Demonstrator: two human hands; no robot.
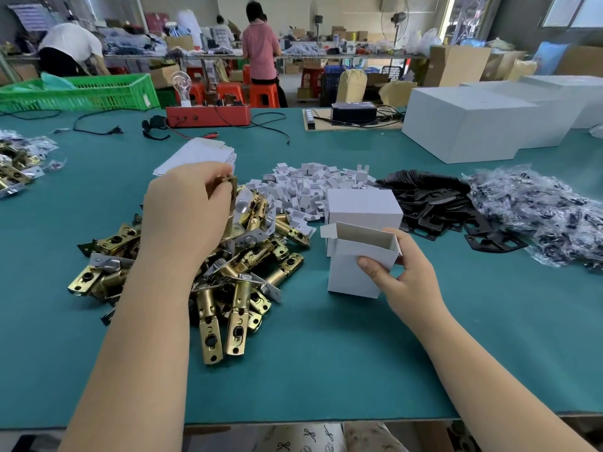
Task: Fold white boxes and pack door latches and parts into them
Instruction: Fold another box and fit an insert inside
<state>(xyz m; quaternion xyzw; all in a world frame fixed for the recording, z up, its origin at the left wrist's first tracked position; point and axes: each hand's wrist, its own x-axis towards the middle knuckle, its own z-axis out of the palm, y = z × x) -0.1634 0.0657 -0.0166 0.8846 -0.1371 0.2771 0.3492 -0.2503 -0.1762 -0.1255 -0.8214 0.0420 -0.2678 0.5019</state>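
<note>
A heap of brass door latches (228,282) lies on the green table (326,370) in front of me. My left hand (186,207) hovers over the heap's far side, fingers closed on a brass latch part (233,184). My right hand (408,275) grips a small white box (350,269) standing upright with its top flaps open, just right of the heap. A second folded white box (363,207) stands right behind it. Flat unfolded box blanks (199,154) lie in a stack beyond my left hand.
Small white card inserts (310,187) are piled behind the boxes. Black plates (434,203) and bagged parts (538,216) lie to the right. Large white cartons (466,125) stand far right, a red tester box (208,115) and a green crate (81,93) at the back. More latches (16,168) lie far left.
</note>
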